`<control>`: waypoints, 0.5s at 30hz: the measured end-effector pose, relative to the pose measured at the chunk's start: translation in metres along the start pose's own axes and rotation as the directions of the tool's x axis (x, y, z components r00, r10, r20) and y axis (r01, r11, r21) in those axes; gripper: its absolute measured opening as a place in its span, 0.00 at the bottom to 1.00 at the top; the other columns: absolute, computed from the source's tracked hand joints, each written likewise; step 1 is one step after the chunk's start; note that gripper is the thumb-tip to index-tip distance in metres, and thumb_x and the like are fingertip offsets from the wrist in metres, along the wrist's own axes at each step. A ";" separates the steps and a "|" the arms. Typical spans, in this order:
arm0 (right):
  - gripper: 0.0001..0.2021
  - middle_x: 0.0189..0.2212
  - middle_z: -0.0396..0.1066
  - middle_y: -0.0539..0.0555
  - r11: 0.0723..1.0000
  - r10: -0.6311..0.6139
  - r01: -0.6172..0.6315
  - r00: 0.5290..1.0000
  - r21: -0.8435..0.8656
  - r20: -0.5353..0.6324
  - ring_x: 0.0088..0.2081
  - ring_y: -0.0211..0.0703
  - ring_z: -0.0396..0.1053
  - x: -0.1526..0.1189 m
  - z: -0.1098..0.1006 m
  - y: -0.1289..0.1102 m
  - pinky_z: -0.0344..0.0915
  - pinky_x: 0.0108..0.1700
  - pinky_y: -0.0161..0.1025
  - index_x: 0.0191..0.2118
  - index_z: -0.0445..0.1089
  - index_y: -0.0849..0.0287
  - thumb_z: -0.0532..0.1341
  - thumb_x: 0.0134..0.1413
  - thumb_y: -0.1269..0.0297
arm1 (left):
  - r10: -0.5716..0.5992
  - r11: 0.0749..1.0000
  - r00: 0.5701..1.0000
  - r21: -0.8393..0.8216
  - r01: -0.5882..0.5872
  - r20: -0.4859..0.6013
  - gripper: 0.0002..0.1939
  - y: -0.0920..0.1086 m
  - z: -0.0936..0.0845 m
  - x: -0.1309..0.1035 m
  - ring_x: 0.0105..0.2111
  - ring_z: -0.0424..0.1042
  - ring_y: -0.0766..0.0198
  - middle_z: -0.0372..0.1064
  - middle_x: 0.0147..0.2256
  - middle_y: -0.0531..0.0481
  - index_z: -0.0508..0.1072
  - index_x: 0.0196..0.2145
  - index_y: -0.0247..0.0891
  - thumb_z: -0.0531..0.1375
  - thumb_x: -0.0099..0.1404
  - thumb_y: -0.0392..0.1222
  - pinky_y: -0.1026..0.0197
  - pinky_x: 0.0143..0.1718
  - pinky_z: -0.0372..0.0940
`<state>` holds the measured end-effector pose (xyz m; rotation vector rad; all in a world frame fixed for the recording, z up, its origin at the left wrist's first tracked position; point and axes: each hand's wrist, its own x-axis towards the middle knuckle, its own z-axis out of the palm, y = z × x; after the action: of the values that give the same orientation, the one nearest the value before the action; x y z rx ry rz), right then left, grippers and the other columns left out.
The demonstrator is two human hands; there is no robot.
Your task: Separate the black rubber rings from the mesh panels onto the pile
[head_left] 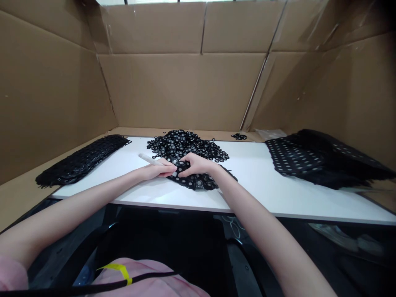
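A black sheet with round holes (198, 181) lies on the white table in front of me. My left hand (159, 168) is closed around a pale pen-like stick (145, 157), at the sheet's left end. My right hand (196, 165) rests on the sheet with thumb and fingers apart, forming a curve over it. Just behind both hands is a heap of small black rings (182, 142). The tip of the stick and the spot under my fingers are too small to make out.
A stack of black mesh pieces (83, 160) lies at the left of the white table (247, 194). More black perforated sheets (315, 156) are piled at the right. A few rings (239, 136) sit near the back cardboard wall (182, 90). Cardboard encloses three sides.
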<state>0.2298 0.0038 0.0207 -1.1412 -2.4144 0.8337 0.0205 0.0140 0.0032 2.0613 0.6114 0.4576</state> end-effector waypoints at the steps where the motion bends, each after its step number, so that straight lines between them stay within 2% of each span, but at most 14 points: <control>1: 0.15 0.19 0.58 0.44 1.000 0.004 -0.004 1.000 0.001 -0.003 0.25 0.33 0.54 0.000 0.000 0.000 0.50 0.28 0.34 0.25 0.69 0.62 0.67 0.35 0.54 | -0.001 1.000 1.000 0.006 0.001 -0.010 0.26 0.000 0.000 -0.001 0.19 0.50 0.70 0.50 0.14 0.55 0.56 0.14 0.35 0.52 0.65 0.51 0.61 0.24 0.44; 6: 0.17 0.20 0.59 0.44 0.999 -0.002 0.002 1.000 0.036 0.013 0.25 0.34 0.55 -0.002 0.000 0.000 0.52 0.29 0.34 0.25 0.69 0.61 0.67 0.35 0.51 | -0.030 0.999 1.000 0.022 0.030 0.000 0.25 0.004 0.001 -0.004 0.19 0.49 0.71 0.50 0.16 0.55 0.57 0.16 0.35 0.52 0.65 0.52 0.61 0.24 0.43; 15: 0.17 0.19 0.56 0.44 1.000 -0.009 0.008 1.000 0.029 0.017 0.25 0.33 0.53 0.000 -0.001 0.001 0.49 0.28 0.34 0.22 0.65 0.60 0.67 0.35 0.52 | -0.027 0.998 1.000 0.062 0.026 0.012 0.25 0.006 0.002 -0.007 0.20 0.48 0.71 0.49 0.17 0.56 0.55 0.17 0.35 0.52 0.66 0.52 0.61 0.24 0.43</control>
<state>0.2315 0.0045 0.0207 -1.1165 -2.4112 0.8769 0.0172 0.0063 0.0066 2.1104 0.6510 0.4143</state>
